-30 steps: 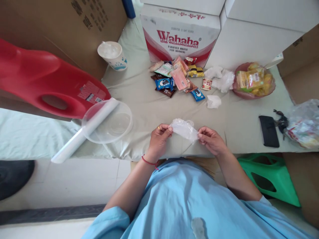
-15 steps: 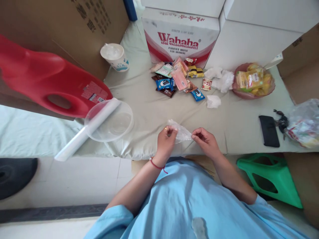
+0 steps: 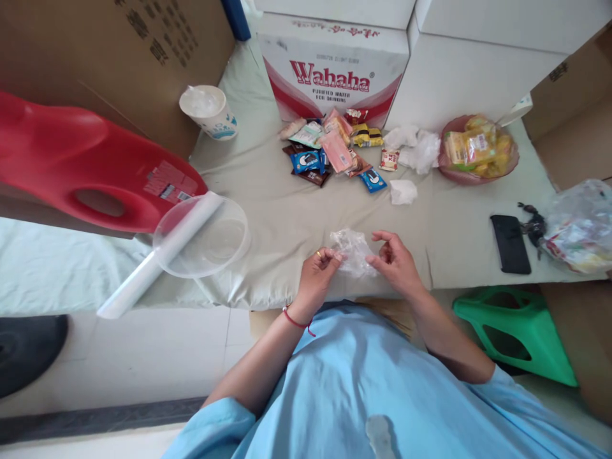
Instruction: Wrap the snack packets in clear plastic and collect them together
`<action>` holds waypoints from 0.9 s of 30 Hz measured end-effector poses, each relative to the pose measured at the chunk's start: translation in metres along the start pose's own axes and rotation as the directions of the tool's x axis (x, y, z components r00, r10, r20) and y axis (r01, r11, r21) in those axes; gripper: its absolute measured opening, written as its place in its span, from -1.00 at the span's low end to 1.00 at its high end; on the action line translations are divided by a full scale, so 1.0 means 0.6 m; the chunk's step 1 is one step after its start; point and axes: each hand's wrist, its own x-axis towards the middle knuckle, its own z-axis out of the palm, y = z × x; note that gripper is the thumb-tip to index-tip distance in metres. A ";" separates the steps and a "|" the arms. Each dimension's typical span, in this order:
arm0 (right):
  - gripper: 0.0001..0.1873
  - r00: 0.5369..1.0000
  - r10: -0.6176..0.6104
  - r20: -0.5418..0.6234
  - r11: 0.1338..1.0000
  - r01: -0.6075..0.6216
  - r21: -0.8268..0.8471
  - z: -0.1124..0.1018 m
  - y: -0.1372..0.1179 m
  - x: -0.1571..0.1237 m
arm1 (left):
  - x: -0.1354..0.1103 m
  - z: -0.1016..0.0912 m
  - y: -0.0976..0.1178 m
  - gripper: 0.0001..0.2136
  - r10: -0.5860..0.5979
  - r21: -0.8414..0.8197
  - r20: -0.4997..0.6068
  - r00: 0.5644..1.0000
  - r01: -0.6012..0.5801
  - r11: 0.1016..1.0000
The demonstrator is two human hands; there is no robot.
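Plastic bag (image 3: 352,250), crumpled, is being held just over the near edge of the table (image 3: 287,217): left hand (image 3: 318,274) and right hand (image 3: 394,261) are each pinching a side, fingertips closed on the film. Looks like its mouth is being teased open; next move calls for rubbing the layers apart, snack packets (image 3: 329,153) sitting well behind

Your pale cloth-covered table (image 3: 287,210) carries a heap of small snack packets (image 3: 329,153), a white paper cup (image 3: 209,113), a clear round plastic tub (image 3: 203,236), a flat black phone (image 3: 510,243) and a pink bowl of yellow packets (image 3: 478,150).
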 end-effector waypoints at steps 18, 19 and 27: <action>-0.58 0.966 0.209 0.149 0.938 -0.241 0.248 0.008 0.022 0.026 | 0.015 -0.016 0.002 -0.67 0.009 -0.099 -0.290 0.957 -0.039 0.994; -0.56 0.967 0.216 0.135 0.944 -0.242 0.224 0.003 0.029 0.025 | 0.016 -0.016 0.002 -0.67 0.009 -0.116 -0.278 0.961 -0.043 0.992; -0.63 0.867 -0.477 0.144 0.731 0.483 -0.483 0.013 0.029 0.012 | 0.009 -0.010 0.001 -0.61 0.039 -0.059 -0.118 0.992 -0.046 0.997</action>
